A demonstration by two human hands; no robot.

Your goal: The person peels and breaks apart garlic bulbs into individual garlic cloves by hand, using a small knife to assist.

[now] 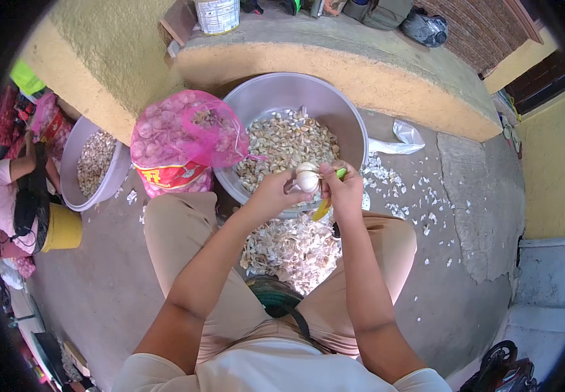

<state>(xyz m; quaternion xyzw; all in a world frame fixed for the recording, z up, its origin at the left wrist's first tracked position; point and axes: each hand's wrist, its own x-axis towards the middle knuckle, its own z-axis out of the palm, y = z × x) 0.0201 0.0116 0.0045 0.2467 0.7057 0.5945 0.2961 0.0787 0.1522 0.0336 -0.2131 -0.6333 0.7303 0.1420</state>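
Observation:
My left hand (274,196) is closed around a white garlic bulb (307,179), held over the near rim of a large grey tub (359,124). Against the bulb's right side, my right hand (345,189) is closed with its thumb and fingertips close to the bulb. A small tool with yellow (322,209) and green parts sticks out of that hand; its kind and any blade are hidden by the fingers. Loose garlic cloves (285,145) fill the bottom of the tub. Below my hands, between my knees, lies a heap of garlic skins (298,251).
A pink mesh sack of garlic (171,134) leans at the tub's left. Further left, a person (11,196) sits on a yellow bucket (62,228) beside another tub of cloves (77,189). Skin scraps litter the floor at right. A concrete ledge (334,59) runs behind.

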